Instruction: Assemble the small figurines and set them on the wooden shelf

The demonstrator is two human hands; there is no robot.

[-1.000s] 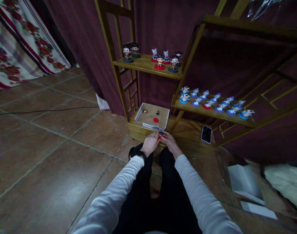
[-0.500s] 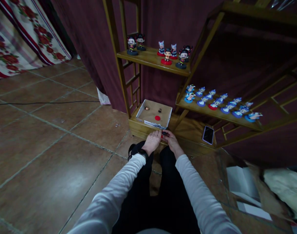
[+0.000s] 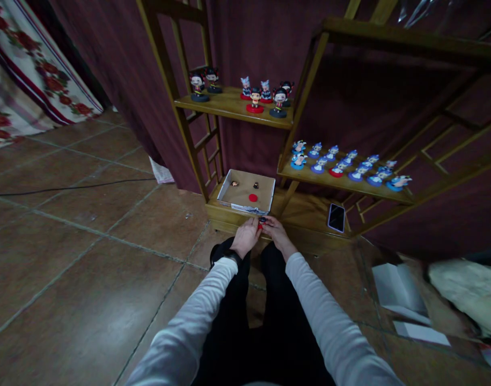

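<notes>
Between my two hands is a small figurine (image 3: 262, 220) with a dark head and a red base, mostly covered by fingers. My left hand (image 3: 246, 236) is closed on its left side, a dark band around the wrist. From the right, my right hand (image 3: 278, 234) grips the same figurine. Just beyond them a shallow cardboard box (image 3: 226, 203) rests on the low wooden shelf. Inside it lie a red round base (image 3: 253, 198), a small dark figurine part (image 3: 256, 185) and a figurine head (image 3: 234, 183).
Several figurines stand on the upper shelf (image 3: 233, 110), and rows of blue-and-white ones on the middle shelf (image 3: 345, 185). A phone (image 3: 336, 217) lies on the low shelf at right. White cardboard pieces (image 3: 398, 289) and a pale cloth bundle (image 3: 466, 295) are on the floor.
My view has shifted, so the shelf appears farther left. Both hands stay together on the figurine, whose dark head and red base show a little more now.
</notes>
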